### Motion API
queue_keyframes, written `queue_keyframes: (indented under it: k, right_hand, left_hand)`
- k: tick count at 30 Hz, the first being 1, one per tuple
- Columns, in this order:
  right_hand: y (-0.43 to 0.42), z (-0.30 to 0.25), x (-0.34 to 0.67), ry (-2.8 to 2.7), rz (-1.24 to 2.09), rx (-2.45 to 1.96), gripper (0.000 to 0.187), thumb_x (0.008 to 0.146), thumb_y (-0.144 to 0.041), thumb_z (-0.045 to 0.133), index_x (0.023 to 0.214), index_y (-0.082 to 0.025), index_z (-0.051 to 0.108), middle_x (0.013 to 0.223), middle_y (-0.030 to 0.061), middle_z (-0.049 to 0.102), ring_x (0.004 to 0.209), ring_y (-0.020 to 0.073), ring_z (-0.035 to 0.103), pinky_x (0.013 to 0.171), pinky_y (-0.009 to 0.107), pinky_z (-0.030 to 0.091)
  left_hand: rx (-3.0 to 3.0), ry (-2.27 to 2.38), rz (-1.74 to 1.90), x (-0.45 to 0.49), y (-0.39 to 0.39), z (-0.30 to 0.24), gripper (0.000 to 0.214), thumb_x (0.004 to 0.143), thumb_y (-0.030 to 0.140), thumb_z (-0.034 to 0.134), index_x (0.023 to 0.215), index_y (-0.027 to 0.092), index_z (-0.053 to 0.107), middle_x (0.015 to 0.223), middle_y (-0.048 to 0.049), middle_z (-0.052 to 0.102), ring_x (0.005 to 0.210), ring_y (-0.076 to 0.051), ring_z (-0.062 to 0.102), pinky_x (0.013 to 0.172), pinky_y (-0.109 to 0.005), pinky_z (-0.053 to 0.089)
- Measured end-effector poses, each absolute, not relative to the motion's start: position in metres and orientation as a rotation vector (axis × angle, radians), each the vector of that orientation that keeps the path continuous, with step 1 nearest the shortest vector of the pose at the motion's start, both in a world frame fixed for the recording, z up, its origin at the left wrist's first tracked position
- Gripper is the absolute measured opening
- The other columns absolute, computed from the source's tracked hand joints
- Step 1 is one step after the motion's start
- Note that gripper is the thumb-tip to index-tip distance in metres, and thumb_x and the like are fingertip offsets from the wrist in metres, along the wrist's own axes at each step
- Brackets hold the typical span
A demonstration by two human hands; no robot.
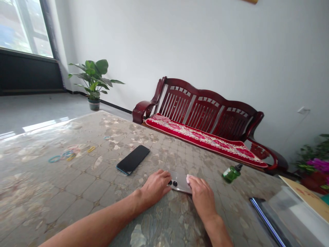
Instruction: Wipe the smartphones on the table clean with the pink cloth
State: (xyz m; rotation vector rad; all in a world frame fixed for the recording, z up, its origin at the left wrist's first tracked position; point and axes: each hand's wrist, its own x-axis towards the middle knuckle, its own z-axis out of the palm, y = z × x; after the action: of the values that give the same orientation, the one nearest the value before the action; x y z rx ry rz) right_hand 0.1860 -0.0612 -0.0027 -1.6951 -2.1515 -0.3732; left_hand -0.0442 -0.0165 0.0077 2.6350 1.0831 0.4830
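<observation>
A silver-grey phone [181,181] lies on the table with its back up, dark round camera lenses showing at its left end. My left hand [156,184] holds that left end, fingers over the edge beside the lenses. At the opposite end, my right hand [203,195] presses a small pale pink wad [189,178], like a tissue or cloth, against the phone's back. Most of the wad is hidden under my fingers. Farther left rests a black-screened phone [133,159], face up. A green spray bottle [231,174] lies tilted to the right of my right hand.
The patterned tablecloth [84,185] carries several coloured bands [55,159] at the left. At the right edge are a dark blue-edged object [267,218] and a card-like box [305,199]. Behind the table stand a wooden bench [196,103] and a potted plant [94,103].
</observation>
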Motion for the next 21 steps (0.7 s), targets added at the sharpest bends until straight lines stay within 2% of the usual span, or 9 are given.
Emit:
queue_keyframes:
  k: [4,11,17,21]
  right_hand:
    - [-0.058,-0.007,0.183,-2.139,-0.417,-1.699,0.03,0.089,-0.004,0.051,0.107,-0.021,0.068,0.107,0.003,0.072,0.093,0.0192,0.063,0.084,0.03,0.045]
    - [-0.056,0.002,0.156,-2.214,-0.272,-1.589,0.021,0.092,-0.012,0.055,0.103,-0.025,0.068,0.102,0.0008,0.071,0.093,0.0181,0.062,0.082,0.027,0.044]
    - [-0.059,0.008,0.182,-2.179,-0.375,-1.718,0.025,0.092,-0.011,0.053,0.1,-0.027,0.069,0.091,0.0004,0.07,0.084,0.0186,0.061,0.075,0.028,0.042]
    - [-0.064,0.006,0.187,-2.159,-0.4,-1.729,0.026,0.093,-0.012,0.05,0.1,-0.027,0.07,0.091,0.0011,0.07,0.084,0.0185,0.061,0.076,0.028,0.042]
  left_hand:
    - [2.634,1.075,0.489,-0.044,-0.016,0.007,0.009,0.092,0.025,0.06,0.097,0.019,0.066,0.108,-0.0052,0.066,0.101,-0.022,0.06,0.092,-0.03,0.046]
    - [2.634,1.093,0.483,-0.042,-0.017,0.009,0.008,0.092,0.023,0.058,0.093,0.019,0.065,0.102,-0.0047,0.067,0.098,-0.021,0.06,0.09,-0.029,0.046]
    - [2.621,1.067,0.496,-0.044,-0.016,0.007,0.01,0.091,0.022,0.059,0.098,0.019,0.066,0.107,-0.0053,0.066,0.101,-0.022,0.059,0.092,-0.03,0.046]
    - [2.615,1.073,0.498,-0.044,-0.016,0.006,0.01,0.092,0.023,0.058,0.097,0.02,0.065,0.108,-0.0056,0.066,0.103,-0.022,0.059,0.093,-0.03,0.045]
